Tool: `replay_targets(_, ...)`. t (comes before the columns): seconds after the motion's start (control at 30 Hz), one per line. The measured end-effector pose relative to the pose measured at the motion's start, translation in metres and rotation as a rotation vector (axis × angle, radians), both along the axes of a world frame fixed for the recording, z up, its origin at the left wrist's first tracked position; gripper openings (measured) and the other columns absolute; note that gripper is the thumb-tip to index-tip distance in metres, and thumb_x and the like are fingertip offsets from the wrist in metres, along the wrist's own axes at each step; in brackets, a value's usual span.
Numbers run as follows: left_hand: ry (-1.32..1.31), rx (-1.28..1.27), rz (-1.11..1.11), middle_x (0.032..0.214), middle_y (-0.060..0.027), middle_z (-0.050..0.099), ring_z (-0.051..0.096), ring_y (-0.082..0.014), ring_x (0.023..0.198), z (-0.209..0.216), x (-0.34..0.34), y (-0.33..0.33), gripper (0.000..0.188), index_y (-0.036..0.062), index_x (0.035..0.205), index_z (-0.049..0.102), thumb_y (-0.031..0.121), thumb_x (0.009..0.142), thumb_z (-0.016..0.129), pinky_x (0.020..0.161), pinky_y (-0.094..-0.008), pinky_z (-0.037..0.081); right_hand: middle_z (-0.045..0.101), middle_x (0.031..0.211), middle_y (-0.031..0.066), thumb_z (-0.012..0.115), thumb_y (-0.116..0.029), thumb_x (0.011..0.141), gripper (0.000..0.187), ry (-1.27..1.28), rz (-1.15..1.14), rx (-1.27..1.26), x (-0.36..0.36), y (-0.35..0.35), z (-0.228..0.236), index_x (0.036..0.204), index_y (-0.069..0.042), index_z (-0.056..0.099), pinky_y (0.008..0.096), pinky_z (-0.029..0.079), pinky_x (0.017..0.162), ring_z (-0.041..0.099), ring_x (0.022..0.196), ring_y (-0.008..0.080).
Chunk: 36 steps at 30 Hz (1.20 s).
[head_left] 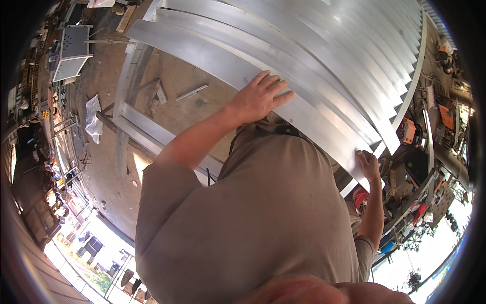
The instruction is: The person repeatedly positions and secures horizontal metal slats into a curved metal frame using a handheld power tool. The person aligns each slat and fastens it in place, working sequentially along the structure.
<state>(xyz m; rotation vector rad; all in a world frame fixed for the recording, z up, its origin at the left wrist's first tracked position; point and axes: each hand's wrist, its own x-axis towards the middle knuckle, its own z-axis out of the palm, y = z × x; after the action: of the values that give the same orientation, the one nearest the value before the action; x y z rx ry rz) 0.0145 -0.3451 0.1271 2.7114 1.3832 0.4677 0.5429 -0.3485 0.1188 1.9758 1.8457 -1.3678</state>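
A long, flat silvery metal strip (pixel 202 57) crosses in front of my body, from the far left to the near right. My left hand (pixel 260 97) lies on it near the middle, palm down with the fingers spread. Toward the strip's right end, my right hand (pixel 369 165) has its fingers curled round the edge, thumb side up. Just beyond lie several more metal strips (pixel 349 55), overlapping side by side, their right ends making a stepped, saw-like line. Part of the near strip's lower edge is hidden by my left forearm and shirt.
A metal frame with an upright beam (pixel 121 96) and a lower rail (pixel 147 126) stands at left. Loose metal pieces (pixel 192 91) and a white crumpled sheet (pixel 94 119) lie on the floor. At right are an orange tool (pixel 407 130), a red round object (pixel 360 197) and cluttered benches.
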Motion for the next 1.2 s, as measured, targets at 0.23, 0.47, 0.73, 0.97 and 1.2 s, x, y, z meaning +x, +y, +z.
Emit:
replay_targets(0.23, -0.008, -0.308, 0.0, 0.101, -0.0046, 0.074, 0.073, -0.0254, 0.098, 0.008, -0.012, 0.012, 0.027, 0.0154, 0.108, 0.072, 0.027, 0.084, 0.075, 0.088, -0.0418, 0.057, 0.074, 0.108, 0.0083, 0.057, -0.05, 0.107, 0.057, 0.171, -0.072, -0.334, -0.012, -0.006, -0.018, 0.127, 0.001, 0.071, 0.0364, 0.051, 0.093, 0.065, 0.1, 0.0169)
replay_targets(0.47, 0.024, -0.767, 0.129, 0.108, -0.0059, 0.076, 0.073, -0.0313, 0.099, 0.012, -0.021, 0.04, 0.042, 0.0192, 0.117, 0.073, 0.039, 0.081, 0.084, 0.085, -0.0428, 0.057, 0.076, 0.105, 0.0171, 0.081, -0.039, 0.089, 0.047, -0.124, 0.195, 0.22, -0.063, -0.011, 0.038, 0.122, -0.007, 0.072, 0.0423, 0.055, 0.089, 0.073, 0.1, 0.0348)
replay_targets(0.73, 0.059, -0.416, 0.232, 0.116, -0.0044, 0.076, 0.069, -0.0275, 0.112, 0.003, -0.109, 0.047, 0.066, 0.018, 0.132, 0.065, 0.037, 0.074, 0.09, 0.105, -0.0468, 0.046, 0.073, 0.086, 0.0156, 0.087, -0.03, 0.081, 0.035, -0.108, 0.227, 0.619, -0.065, -0.01, 0.031, 0.101, -0.004, 0.075, 0.0427, 0.055, 0.07, 0.072, 0.079, 0.0353)
replay_targets(0.97, 0.063, -0.543, 0.387, 0.107, -0.0015, 0.078, 0.07, -0.0267, 0.107, 0.008, -0.142, 0.044, 0.056, 0.0197, 0.122, 0.069, 0.035, 0.073, 0.091, 0.106, -0.0418, 0.044, 0.073, 0.086, 0.0148, 0.087, -0.032, 0.08, 0.037, -0.096, 0.234, 0.632, -0.055, -0.016, 0.028, 0.103, -0.005, 0.075, 0.0422, 0.055, 0.07, 0.071, 0.078, 0.0347)
replay_targets(1.2, 0.082, -0.532, 0.41, 0.104, -0.0025, 0.078, 0.07, -0.0239, 0.106, 0.013, -0.138, 0.047, 0.053, 0.0211, 0.12, 0.07, 0.038, 0.074, 0.089, 0.109, -0.0411, 0.042, 0.073, 0.086, 0.0146, 0.087, -0.032, 0.082, 0.036, -0.097, 0.233, 0.622, -0.054, -0.016, 0.027, 0.103, -0.005, 0.075, 0.0429, 0.055, 0.071, 0.071, 0.079, 0.0348)
